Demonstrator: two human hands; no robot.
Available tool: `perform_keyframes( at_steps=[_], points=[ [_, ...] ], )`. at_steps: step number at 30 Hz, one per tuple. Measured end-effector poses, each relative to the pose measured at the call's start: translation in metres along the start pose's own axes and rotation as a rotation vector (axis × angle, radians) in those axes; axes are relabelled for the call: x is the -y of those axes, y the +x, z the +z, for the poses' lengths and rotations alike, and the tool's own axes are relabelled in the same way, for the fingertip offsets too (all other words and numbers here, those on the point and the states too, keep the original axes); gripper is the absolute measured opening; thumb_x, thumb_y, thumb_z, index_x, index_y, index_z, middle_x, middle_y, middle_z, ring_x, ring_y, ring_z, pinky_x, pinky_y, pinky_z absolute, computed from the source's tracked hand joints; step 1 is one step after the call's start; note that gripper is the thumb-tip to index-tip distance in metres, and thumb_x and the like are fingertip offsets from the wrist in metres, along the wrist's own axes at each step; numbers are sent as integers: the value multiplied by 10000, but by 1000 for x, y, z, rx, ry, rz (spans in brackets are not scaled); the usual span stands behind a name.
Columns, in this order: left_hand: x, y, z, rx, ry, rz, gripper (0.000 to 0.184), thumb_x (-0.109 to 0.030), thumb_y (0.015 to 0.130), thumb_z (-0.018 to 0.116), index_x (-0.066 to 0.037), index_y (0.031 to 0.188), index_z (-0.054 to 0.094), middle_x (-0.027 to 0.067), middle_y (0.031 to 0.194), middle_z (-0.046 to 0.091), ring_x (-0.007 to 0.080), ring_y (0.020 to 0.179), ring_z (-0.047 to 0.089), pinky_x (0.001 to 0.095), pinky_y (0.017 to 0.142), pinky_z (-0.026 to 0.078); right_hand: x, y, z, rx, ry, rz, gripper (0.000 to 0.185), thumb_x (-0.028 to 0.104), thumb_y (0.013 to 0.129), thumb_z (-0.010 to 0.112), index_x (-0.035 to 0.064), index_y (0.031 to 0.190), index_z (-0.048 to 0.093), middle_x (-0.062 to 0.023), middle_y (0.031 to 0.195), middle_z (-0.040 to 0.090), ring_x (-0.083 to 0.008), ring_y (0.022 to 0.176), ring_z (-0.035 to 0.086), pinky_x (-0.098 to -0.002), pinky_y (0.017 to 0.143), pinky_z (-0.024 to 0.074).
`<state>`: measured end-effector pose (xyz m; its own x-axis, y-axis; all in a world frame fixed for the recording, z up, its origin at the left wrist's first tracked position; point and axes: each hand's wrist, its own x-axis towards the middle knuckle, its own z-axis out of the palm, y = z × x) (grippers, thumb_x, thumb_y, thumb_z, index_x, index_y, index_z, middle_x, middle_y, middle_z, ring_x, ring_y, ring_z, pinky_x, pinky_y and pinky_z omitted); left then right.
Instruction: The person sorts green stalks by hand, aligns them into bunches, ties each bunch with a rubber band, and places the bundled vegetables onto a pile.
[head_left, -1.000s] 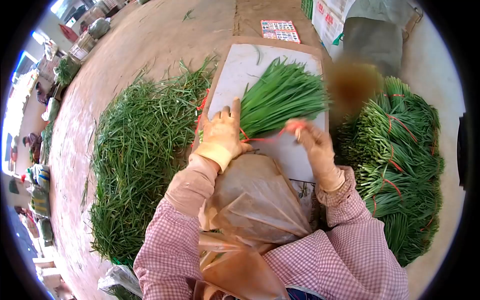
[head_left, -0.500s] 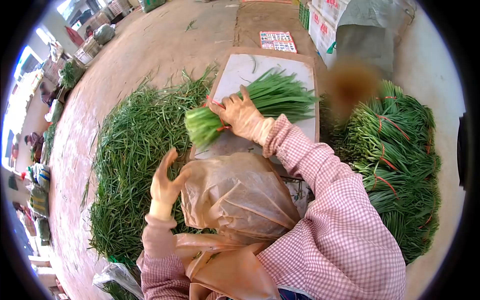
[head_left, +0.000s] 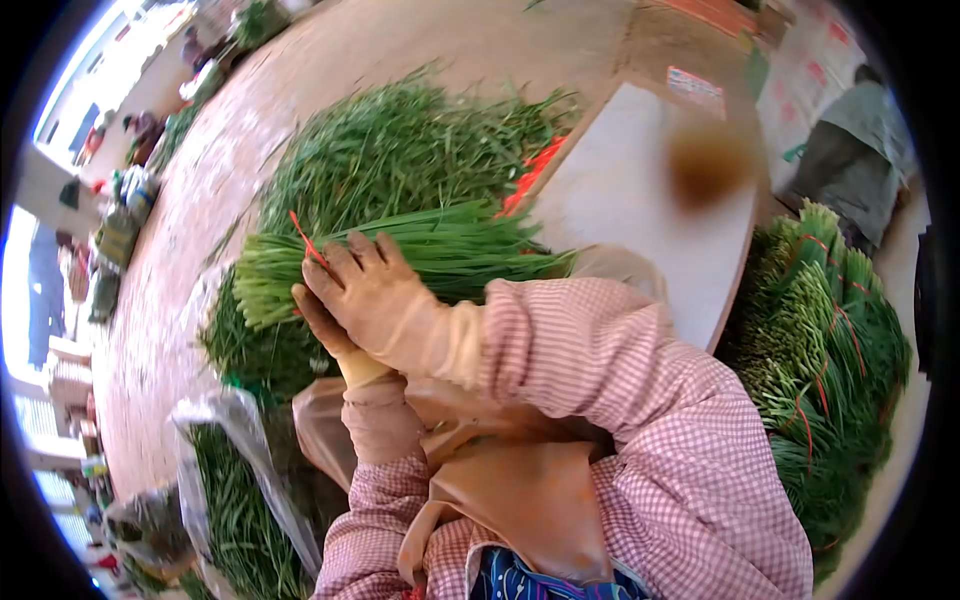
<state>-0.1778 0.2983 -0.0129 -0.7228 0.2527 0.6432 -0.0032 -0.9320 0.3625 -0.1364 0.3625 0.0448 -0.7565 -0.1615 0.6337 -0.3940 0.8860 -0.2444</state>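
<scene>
A bundle of garlic chives [head_left: 455, 245] lies across in front of me, pale cut ends to the left and green tips to the right. A red band [head_left: 308, 240] rings it near the cut ends. My gloved right hand [head_left: 385, 300] lies over the near side of the bundle, its fingers wrapped over the top by the band. Just beneath, my gloved left hand [head_left: 345, 345] presses against the bundle's near side, partly hidden by the right one. The bundle is off the board, above the loose leaves on the left.
A white board [head_left: 640, 200] stands ahead, right of the heap of loose green leaves [head_left: 400, 135]. More red bands [head_left: 538, 172] lie by its left edge. Tied chive bundles [head_left: 820, 370] are stacked at right. At lower left sits a clear plastic bag [head_left: 245, 500] with greens.
My right hand has carried the bundle left and nearer, off the board. My left hand, apart and spread before, has come to the bundle. The view has turned left.
</scene>
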Motion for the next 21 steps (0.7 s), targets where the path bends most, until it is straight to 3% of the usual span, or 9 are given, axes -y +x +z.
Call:
perform_keyframes(
  at_steps=[2,4,5,6,9,11,15,19,21],
  points=[
    [-27,-16,-8,75,-50,71,756,-583,849,591,-79,1386,423,117,1374,464,304,1309,387,446,1103,307,1,-16,-34,76,266,-85,589,217,731,727,87,1264,511,-175,1252,524,-349,1208,468,-479,1025,364],
    [-61,-27,-22,-463,119,-27,709,-607,816,600,-122,1321,490,121,1304,534,317,1218,484,501,1038,401,-31,-27,-53,-150,642,-49,331,116,791,698,66,1108,618,-122,1051,644,-253,986,614,-379,888,484],
    [-75,-34,-28,-734,192,-76,687,-620,800,604,-144,1289,524,123,1268,569,324,1173,533,528,1006,448,-32,-35,-73,-128,903,379,232,0,765,674,63,988,656,-96,926,656,-179,812,635,-281,700,528],
    [-81,-40,-38,-766,179,-58,710,-614,790,616,-133,1302,510,138,1242,589,336,1104,584,532,958,489,-45,-35,-96,-120,1167,653,173,-15,804,678,56,961,663,-50,840,658,-150,714,608,-237,672,516],
    [-91,-46,-44,-760,287,-19,755,-664,771,611,-140,1305,508,125,1270,569,337,1137,555,537,984,468,-82,-61,-127,-369,1245,696,189,182,938,585,7,922,655,-41,744,632,-131,683,596,-272,629,496],
    [-96,-51,-60,-761,259,-24,776,-681,768,608,-132,1307,505,122,1274,565,335,1135,553,532,986,467,-70,-66,-135,-437,1204,780,190,187,942,585,12,923,658,-45,739,632,-132,672,597,-270,627,492],
    [-94,-51,-50,-814,205,-22,777,-687,782,595,-99,1286,525,116,1248,582,315,1106,570,510,974,482,-56,-75,-126,-300,1233,791,160,156,937,598,11,915,662,-56,743,640,-122,657,594,-250,606,487],
    [-92,-49,-39,-852,227,-25,772,-688,783,595,-100,1279,535,108,1216,600,301,1069,593,485,953,502,-29,-63,-123,49,1200,783,156,144,926,617,-3,909,667,-35,730,643,-103,642,586,-237,578,482],
    [-92,-52,-44,-868,208,-30,780,-693,778,593,-102,1283,531,111,1240,588,308,1093,576,491,966,489,-20,-62,-116,406,997,730,173,165,917,631,-3,929,669,-51,708,640,-96,632,579,-246,571,468]
  ],
)
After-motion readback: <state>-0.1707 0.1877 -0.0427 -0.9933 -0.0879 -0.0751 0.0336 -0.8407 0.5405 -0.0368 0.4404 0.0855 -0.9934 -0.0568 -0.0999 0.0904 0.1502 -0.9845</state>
